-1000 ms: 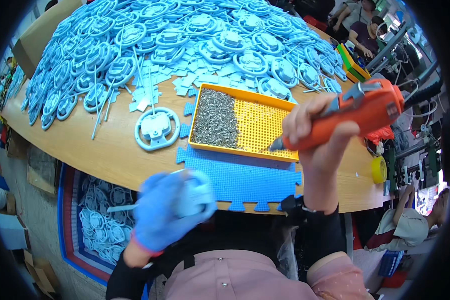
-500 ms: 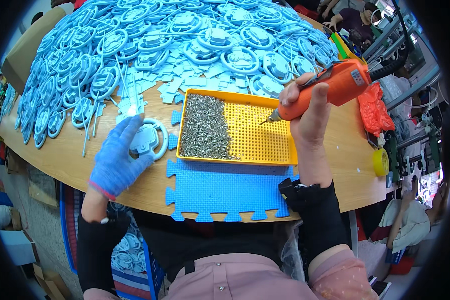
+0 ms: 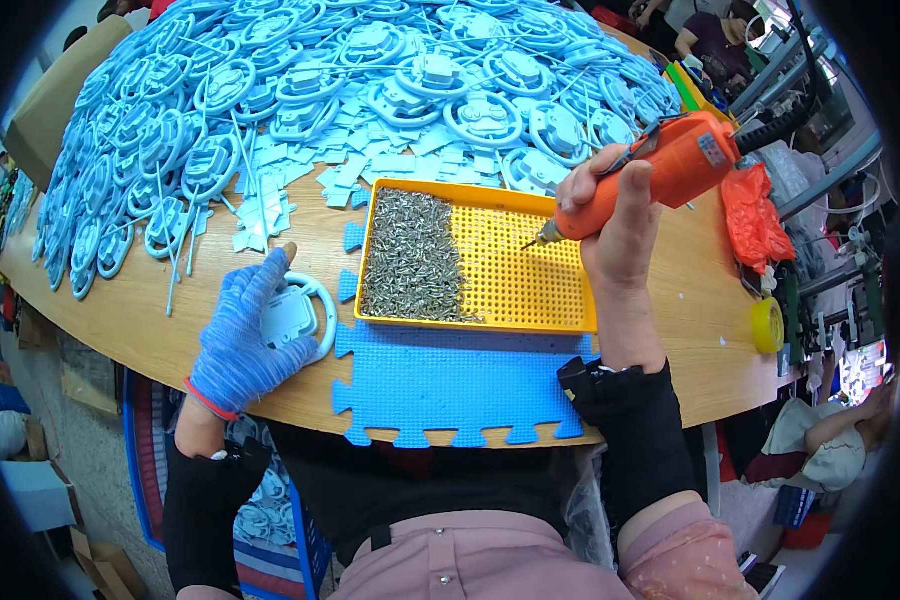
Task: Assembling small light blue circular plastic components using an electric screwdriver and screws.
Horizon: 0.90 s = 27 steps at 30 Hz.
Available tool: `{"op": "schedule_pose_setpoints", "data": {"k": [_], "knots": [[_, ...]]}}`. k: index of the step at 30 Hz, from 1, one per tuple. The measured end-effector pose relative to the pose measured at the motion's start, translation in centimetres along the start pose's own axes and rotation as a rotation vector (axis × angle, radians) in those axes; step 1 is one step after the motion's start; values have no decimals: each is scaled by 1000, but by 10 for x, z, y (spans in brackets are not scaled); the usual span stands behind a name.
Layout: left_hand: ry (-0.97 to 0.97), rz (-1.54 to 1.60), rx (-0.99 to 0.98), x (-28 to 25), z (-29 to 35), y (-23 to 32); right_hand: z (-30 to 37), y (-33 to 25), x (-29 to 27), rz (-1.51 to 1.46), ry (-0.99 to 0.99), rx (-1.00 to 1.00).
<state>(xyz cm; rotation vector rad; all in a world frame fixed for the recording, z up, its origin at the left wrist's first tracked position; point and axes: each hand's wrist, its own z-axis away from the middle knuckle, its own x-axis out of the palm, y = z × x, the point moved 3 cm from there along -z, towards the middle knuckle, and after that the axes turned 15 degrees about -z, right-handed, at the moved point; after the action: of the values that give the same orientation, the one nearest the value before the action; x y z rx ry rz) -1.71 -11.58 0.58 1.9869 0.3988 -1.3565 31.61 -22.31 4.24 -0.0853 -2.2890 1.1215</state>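
1. Pale-blue ring-framed plastic part point(image 3: 292, 318): on or just above the wooden table point(image 3: 160, 335), left of the yellow tray; we cannot tell whether it is slightly raised.
2. Our left hand point(image 3: 253, 332), in a blue knit glove with a red cuff, is partly curled. Fingers lie along the part's far-left side, thumb across its near side; we have it clasped between them.
3. Our bare right hand point(image 3: 618, 245) is wrapped around an orange power screwdriver point(image 3: 660, 178), thumb along the body. Bit points down and left over the tray's perforated floor; no contact that we can make out.
4. Yellow tray point(image 3: 520, 262): small metal screws point(image 3: 410, 258) fill its left portion, bare holes show on the right. Its near edge meets a blue foam mat point(image 3: 465, 380) with jigsaw edges.
5. Beyond the tray we note flat pale-blue squares point(image 3: 410, 167) scattered before a great heap of similar ring parts point(image 3: 370, 95), thin rods among them.
6. To our right: red plastic bag point(image 3: 755, 215) and, nearer us, a yellow tape roll point(image 3: 767, 326).
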Motion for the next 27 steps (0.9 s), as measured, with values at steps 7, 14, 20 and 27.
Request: {"op": "schedule_pose_setpoints", "data": {"k": [7, 14, 20, 27], "knots": [[357, 176, -72, 8, 58, 30, 3, -21, 15, -34, -16, -9], [328, -12, 27, 44, 56, 116, 51, -53, 88, -244, -251, 41], [337, 51, -23, 53, 58, 109, 96, -34, 119, -340, -237, 300], [390, 19, 11, 53, 60, 111, 106, -31, 129, -80, -325, 303]]}}
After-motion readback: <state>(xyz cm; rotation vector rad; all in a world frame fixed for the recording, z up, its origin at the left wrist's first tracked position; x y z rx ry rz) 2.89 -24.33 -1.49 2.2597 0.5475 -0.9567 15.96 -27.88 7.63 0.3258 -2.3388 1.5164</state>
